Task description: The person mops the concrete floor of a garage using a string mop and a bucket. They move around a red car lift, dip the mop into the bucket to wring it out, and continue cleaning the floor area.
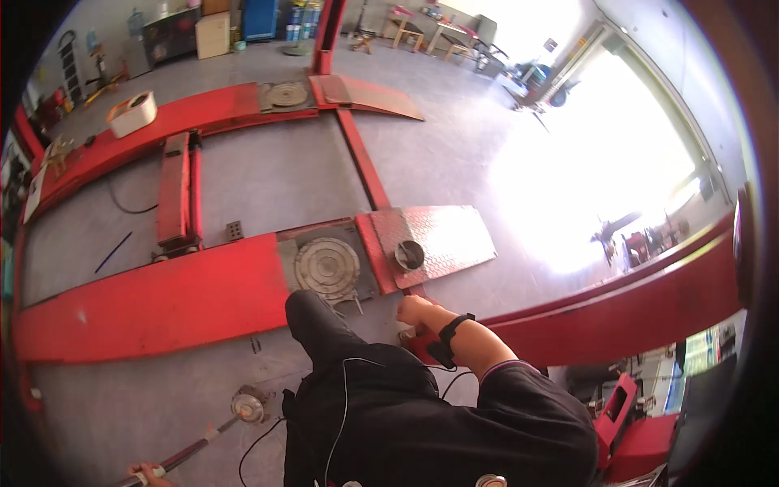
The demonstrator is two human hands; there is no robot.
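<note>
At the lower left, my left hand point(150, 473) is closed around a long pole point(185, 454) with light-coloured wrapping near the grip. A round metal piece point(250, 404) shows at the pole's far end, close to the floor; its kind is unclear. My right arm reaches forward, a black band on the wrist. Its hand point(414, 309) is closed beside the red cross beam's end, below the metal ramp plate point(454, 243); what it grips, if anything, is hidden. On that plate, just beyond the hand, stands a round metal can point(408, 256) with a dark inside.
A red lift runway point(154, 300) with a round turntable plate point(327, 269) lies before me; a second runway point(203, 105) carries a white box point(131, 114). A red cross beam point(617, 312) extends right. Black cables point(258, 446) hang by my left side.
</note>
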